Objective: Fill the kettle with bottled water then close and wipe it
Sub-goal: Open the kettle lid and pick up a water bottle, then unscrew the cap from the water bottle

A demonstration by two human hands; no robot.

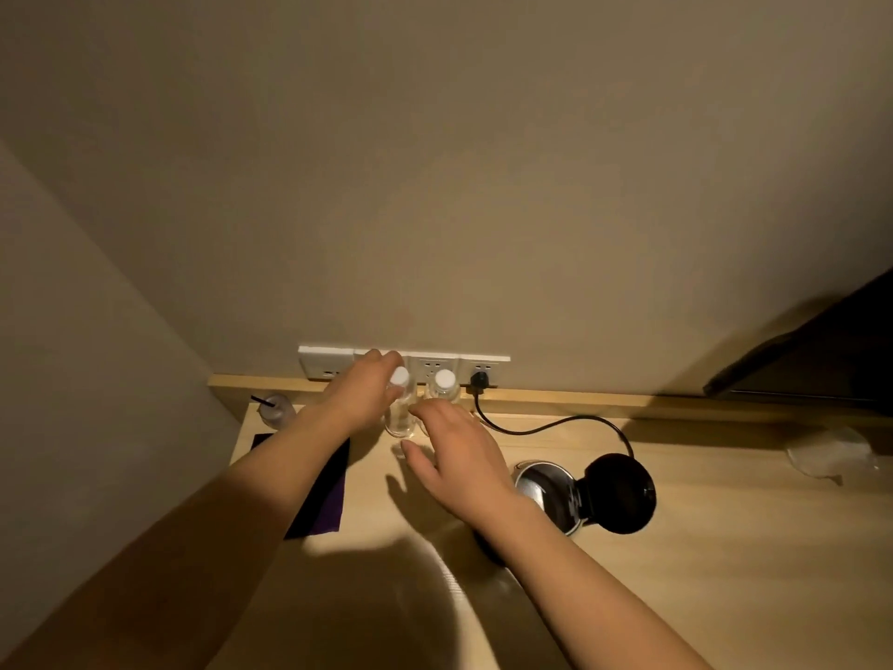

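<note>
Two clear water bottles with white caps stand at the back of the wooden desk (700, 548), under the wall sockets. My left hand (360, 396) is wrapped around the left bottle (401, 413). The right bottle (444, 386) stands just beside it, untouched. My right hand (454, 459) hovers in front of both bottles with its fingers spread and holds nothing. The steel kettle (543, 490) sits to the right of that hand with its black lid (618, 493) flipped open; my right forearm hides part of it.
A black cord (541, 427) runs from a plug (481, 382) in the white socket strip (324, 362) to the kettle. A dark cloth (321, 495) lies at the left. A cup with a straw (275, 408) stands back left; crumpled clear plastic (821, 454) lies far right.
</note>
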